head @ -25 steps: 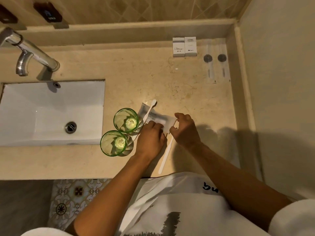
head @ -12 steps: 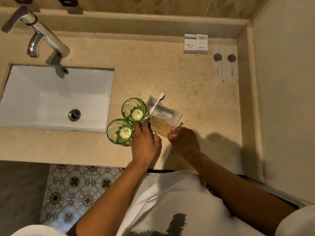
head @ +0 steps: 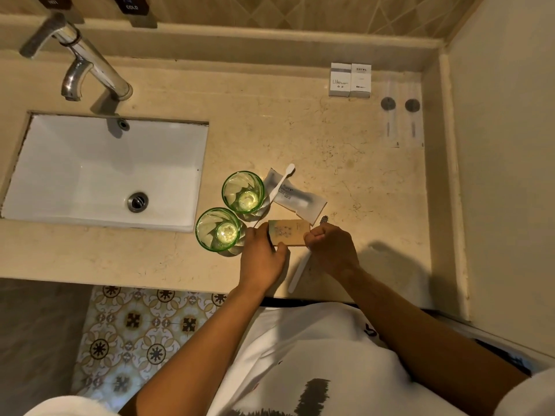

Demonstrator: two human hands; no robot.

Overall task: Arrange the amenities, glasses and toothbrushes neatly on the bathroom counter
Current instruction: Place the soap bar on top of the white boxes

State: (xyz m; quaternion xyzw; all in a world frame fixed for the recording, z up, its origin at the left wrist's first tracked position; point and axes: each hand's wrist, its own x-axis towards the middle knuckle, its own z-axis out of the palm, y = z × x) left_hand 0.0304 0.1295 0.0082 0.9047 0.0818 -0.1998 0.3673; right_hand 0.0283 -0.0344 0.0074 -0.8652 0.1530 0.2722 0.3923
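Note:
My left hand [head: 262,255] grips the left end of a small tan amenity box [head: 289,231], just above the counter's front part. My right hand [head: 332,247] holds the box's right end and is also closed around a white toothbrush [head: 298,273], whose bristle head pokes out above my knuckles. Two green glasses [head: 243,192] [head: 217,229] stand upright just left of my hands. A second white toothbrush [head: 282,180] lies across a white sachet [head: 295,196] behind the box.
Two white hotel boxes [head: 350,79] stand at the back right, with two clear sachets with dark round caps [head: 399,115] beside them. The white sink [head: 105,169] and chrome tap [head: 87,61] fill the left. The side wall [head: 504,145] bounds the counter [head: 300,121] on the right.
The tan box, hidden under my hands a second ago, is now lifted clear of the white sachet and held between both hands. The view shifted, so the counter items sit higher and further right.

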